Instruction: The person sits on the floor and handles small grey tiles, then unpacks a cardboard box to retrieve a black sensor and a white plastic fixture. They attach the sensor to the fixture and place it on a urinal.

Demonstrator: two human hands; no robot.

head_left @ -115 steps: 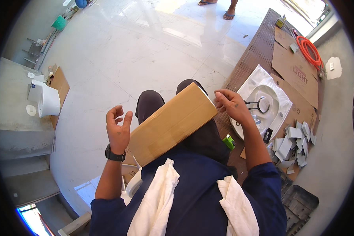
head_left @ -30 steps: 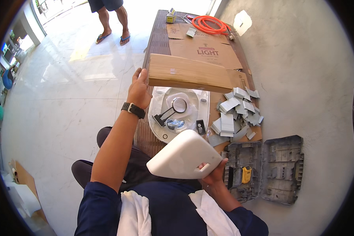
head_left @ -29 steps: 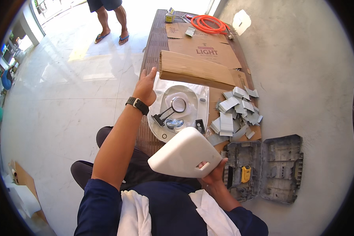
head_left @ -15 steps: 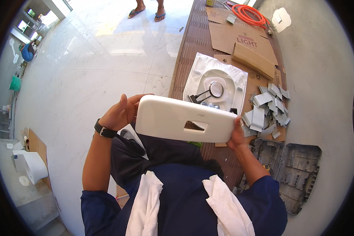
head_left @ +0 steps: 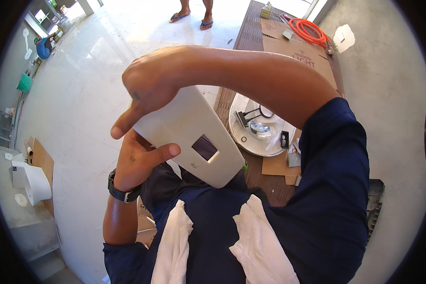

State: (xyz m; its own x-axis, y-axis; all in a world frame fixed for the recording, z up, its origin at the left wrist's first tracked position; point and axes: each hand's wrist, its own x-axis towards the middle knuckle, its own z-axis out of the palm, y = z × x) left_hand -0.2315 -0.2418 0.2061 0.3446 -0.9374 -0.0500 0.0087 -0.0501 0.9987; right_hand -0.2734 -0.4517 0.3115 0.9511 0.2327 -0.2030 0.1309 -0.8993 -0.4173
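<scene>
Both hands grip a white, glossy ceramic cistern lid point(head_left: 194, 137) with a rectangular cut-out: left hand point(head_left: 137, 161) beneath its lower edge, right hand point(head_left: 151, 90) clasped over the top. It looks heavy, rigid, slippery and breakable; the long edges seem the safest hold.

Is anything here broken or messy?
Nothing looks broken. The white cistern lid held in the left hand and right hand seems whole, and its rectangular hole looks made that way. The wooden table is cluttered with flattened cardboard, an orange hose and loose parts.
</scene>
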